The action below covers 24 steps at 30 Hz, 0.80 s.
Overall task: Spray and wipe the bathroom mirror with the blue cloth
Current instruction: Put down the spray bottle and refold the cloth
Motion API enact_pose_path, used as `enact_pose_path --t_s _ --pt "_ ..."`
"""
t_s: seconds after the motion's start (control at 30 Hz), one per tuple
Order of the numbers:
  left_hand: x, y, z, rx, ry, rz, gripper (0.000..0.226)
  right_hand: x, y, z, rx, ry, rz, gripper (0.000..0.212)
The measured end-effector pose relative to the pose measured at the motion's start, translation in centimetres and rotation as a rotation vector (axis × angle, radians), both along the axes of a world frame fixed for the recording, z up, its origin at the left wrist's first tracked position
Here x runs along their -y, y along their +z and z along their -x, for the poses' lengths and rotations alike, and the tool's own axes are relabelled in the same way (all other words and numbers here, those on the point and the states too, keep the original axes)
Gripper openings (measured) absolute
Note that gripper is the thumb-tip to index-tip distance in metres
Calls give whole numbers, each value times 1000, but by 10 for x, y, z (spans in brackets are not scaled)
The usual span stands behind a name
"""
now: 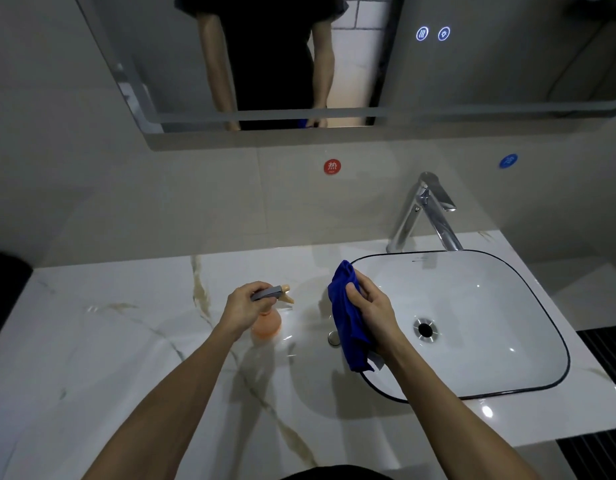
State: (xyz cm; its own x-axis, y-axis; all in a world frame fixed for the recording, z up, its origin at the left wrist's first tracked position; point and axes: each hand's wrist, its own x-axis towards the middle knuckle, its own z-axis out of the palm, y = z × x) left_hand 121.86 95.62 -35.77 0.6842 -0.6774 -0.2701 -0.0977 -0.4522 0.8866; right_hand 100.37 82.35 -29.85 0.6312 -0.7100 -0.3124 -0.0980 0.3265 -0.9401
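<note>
Left hand (242, 304) frame centre, wrapped round spray bottle (267, 322) head. Right hand (372, 311) grasping blue cloth (344, 317) at sink (528, 341) rim.

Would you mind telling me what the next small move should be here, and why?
Probably lift the spray bottle off the marble counter and aim its nozzle at the mirror. The left hand already grips the trigger head while the bottle sits low by the sink, and the right hand holds the blue cloth ready to wipe.
</note>
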Motion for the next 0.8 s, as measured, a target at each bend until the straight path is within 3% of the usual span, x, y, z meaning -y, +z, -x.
enact_pose_path --t_s 0.13,0.27,0.33,0.43,0.57,0.73,0.8 --pt "0 -3 2 51 -4 -14 17 -2 3 3 26 1 -59 28" --pt "-7 -7 2 77 -24 -86 19 -4 5 5 112 0 -298 25" --pt "-10 -2 6 194 4 -95 26 -8 8 5 128 41 -439 32" --pt "-15 21 33 295 152 108 25 -12 12 4 125 23 -498 48" --pt "-16 53 89 -6 130 293 17 -19 24 -1 152 -30 -350 25" --pt "1 86 148 -699 83 543 35 -31 35 -5 143 -61 -59 18" --pt "5 94 161 -849 138 567 38 -36 39 -3 138 -27 73 18"
